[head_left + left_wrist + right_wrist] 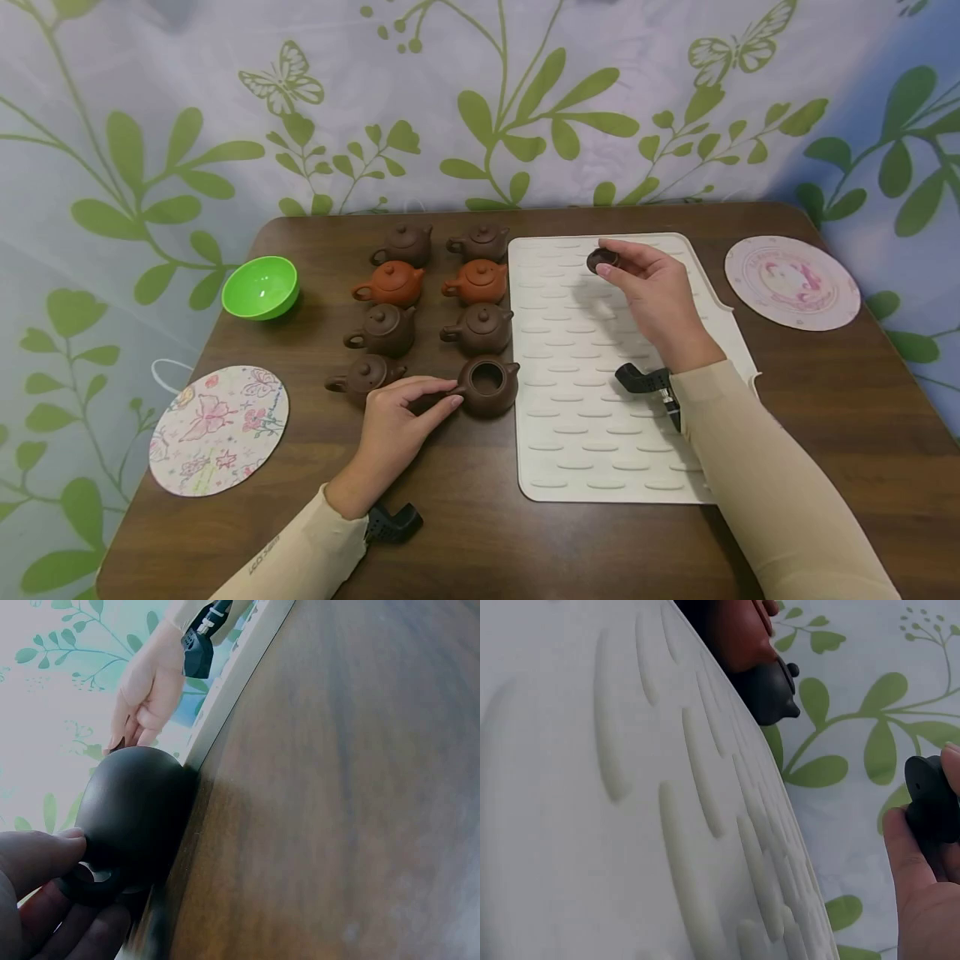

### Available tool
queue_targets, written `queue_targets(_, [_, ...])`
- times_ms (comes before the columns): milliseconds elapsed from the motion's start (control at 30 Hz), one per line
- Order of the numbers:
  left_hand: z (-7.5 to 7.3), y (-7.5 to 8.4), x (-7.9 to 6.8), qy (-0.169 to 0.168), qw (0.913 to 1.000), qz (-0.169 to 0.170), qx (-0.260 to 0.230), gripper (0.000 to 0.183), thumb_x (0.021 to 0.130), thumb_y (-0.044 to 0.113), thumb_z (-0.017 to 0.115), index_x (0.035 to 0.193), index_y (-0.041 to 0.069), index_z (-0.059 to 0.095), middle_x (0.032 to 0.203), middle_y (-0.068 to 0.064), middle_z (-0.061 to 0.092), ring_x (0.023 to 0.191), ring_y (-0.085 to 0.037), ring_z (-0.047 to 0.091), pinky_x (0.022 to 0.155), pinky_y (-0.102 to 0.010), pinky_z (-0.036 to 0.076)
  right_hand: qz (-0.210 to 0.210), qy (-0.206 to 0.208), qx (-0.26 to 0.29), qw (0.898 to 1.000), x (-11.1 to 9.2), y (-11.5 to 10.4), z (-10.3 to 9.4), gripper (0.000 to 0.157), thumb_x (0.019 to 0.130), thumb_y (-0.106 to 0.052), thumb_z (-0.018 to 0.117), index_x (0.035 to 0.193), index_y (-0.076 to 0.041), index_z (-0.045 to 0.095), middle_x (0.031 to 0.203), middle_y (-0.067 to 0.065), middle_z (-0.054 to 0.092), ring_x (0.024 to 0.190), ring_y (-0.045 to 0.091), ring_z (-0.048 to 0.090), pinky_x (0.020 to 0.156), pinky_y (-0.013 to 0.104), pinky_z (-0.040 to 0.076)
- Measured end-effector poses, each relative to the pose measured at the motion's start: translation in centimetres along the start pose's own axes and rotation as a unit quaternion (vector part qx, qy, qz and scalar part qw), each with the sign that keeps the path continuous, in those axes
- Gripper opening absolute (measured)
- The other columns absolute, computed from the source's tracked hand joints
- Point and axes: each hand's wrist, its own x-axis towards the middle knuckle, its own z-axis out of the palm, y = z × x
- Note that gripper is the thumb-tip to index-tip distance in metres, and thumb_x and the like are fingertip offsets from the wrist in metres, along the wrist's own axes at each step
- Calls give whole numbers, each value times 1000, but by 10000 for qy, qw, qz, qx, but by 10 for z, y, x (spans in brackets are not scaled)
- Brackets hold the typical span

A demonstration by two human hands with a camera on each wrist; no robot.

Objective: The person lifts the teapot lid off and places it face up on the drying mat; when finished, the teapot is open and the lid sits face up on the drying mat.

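A dark brown teapot stands lidless at the near end of a group of teapots, its round opening facing up. My left hand pinches its handle between thumb and fingers; the left wrist view shows the thumb above the handle loop. Over the white ridged mat, my right hand holds a small dark teapot lid by its edge, tilted on its side. In the right wrist view the lid sits between thumb and fingers, raised above the mat.
Beside the mat stand two columns of lidded teapots, mostly dark brown, with two orange-red ones. A green bowl sits at the left edge. Round patterned placemats lie at the left and right of the wooden table.
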Motion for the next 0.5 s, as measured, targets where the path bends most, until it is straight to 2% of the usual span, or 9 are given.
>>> queue_targets(233, [0,-1,0,2,10000,-41,-36,19,87,13,90,105,13,85,102,13,77,94,-9,73,85,-22,54,66,182,-132,9997,5,4,-6,47,91,-7,85,135,-2,71,135,16,65,120,23,64,94,23,53])
queue_targets(500, [0,-1,0,-21,10000,-11,-39,18,87,13,90,105,13,85,102,12,77,94,-10,73,85,-24,55,174,496,-919,9944,7,6,-17,44,92,-16,86,134,-13,75,134,11,67,119,17,65,92,19,51])
